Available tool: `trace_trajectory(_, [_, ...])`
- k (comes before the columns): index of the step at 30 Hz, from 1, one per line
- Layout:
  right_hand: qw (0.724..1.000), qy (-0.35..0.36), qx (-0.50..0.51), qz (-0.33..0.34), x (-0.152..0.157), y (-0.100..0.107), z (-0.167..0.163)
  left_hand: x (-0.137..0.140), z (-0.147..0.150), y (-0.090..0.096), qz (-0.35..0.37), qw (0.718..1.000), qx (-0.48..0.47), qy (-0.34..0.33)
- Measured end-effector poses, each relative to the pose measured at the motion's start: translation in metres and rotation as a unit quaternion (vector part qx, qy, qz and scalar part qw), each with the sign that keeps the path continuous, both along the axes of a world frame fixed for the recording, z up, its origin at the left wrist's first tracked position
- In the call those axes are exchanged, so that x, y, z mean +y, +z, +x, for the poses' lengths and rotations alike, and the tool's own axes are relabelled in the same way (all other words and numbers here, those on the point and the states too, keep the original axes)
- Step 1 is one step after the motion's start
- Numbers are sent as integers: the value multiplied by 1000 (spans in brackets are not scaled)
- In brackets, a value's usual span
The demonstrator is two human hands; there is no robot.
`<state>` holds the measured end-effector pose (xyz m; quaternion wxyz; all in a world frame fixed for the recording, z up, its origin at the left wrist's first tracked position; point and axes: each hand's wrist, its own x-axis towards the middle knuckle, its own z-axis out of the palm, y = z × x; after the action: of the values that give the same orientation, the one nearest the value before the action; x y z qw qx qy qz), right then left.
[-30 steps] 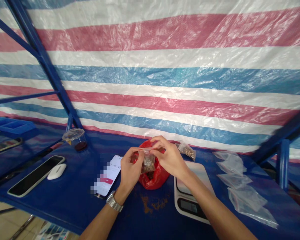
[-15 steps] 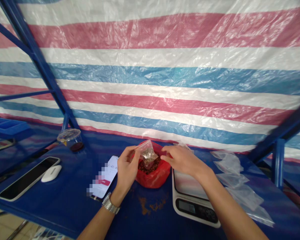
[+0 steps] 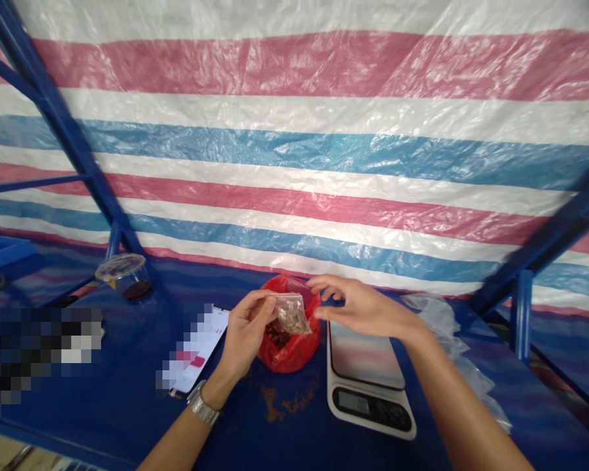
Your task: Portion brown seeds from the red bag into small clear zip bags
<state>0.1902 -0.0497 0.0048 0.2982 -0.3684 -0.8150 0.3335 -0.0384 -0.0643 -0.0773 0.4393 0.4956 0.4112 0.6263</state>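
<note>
My left hand [image 3: 249, 330] pinches a small clear zip bag [image 3: 294, 313] at its upper left corner. Brown bits lie in the bag's lower part, and it hangs tilted over the red plastic bag [image 3: 289, 356]. Inside the red bag is a heap of dark brown pieces [image 3: 277, 335], partly hidden by the zip bag and my fingers. My right hand [image 3: 358, 304] hovers just right of the zip bag, fingers apart and curved, with nothing in them. Below it stands a white kitchen scale [image 3: 368, 356], its metal plate bare.
Brown crumbs [image 3: 282, 402] are scattered on the blue table [image 3: 142, 418]. A lit phone [image 3: 199, 353] lies left of my left hand. Farther left stands a clear lidded tub [image 3: 127, 278] with dark contents. Empty clear bags [image 3: 476, 376] lie beyond my right forearm. Striped sheeting [image 3: 294, 150] hangs behind.
The zip bag has turned, so its top edge now runs nearly level. My right hand's fingers have spread and no longer reach toward the red bag's contents. The whole view has shifted slightly.
</note>
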Motion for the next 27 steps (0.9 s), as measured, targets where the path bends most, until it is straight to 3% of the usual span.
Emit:
trace_trajectory(2, [999,35,17,-16,-9,-8,-13,-1,1,-1,-4,1000,-13,-9])
trace_trajectory(5, [999,18,32,-19,-14,-13,-20,-3,3,-3,6,999,-11,-42])
trace_trajectory(8, [997,-51,42,27,-8,-9,6,-6,5,-5,72,991,98,-53])
trace_trajectory(10, [979,-176,31,98,1,-10,38,-6,3,-6,138,966,217,3])
trace_trajectory(12, [935,-305,-49,175,12,-22,72,-2,-1,-7,176,928,316,93])
trace_trajectory(14, [896,-381,-139,180,23,-41,98,3,-8,-10,166,892,387,165])
trace_trajectory(15, [893,-385,-171,157,27,-52,107,6,-12,-12,148,878,416,187])
trace_trajectory(18, [921,-321,-201,93,36,-71,112,15,-22,-22,89,859,471,181])
trace_trajectory(22, [940,-286,-139,125,28,-54,76,19,-26,-32,80,882,444,135])
trace_trajectory(25, [982,-135,-55,121,10,-32,30,19,-26,-29,75,896,410,152])
trace_trajectory(27, [992,-3,-81,99,1,-27,1,18,-26,-24,64,904,387,168])
